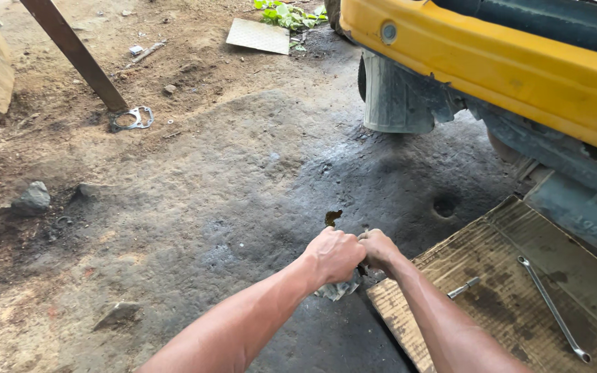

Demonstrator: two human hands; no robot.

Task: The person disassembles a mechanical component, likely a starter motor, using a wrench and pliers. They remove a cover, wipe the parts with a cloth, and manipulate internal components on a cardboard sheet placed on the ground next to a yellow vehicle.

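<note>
- Cutting off at the top edge: one yellow vehicle body [519, 69].
- Lying half out of frame: one cardboard sheet [506, 297], carrying one long wrench [554, 307] and one short metal tool [463, 288].
- Clenching together over the dirt: left hand [333, 255] and right hand [378, 249], both fisted around one crumpled rag [336, 289], mostly hiding it.

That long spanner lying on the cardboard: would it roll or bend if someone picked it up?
The spanner is probably stiff, being a slim shiny metal bar. It lies flat on the cardboard, so rolling seems unlikely. It may be slippery, since the ground around looks oil-stained.
</note>
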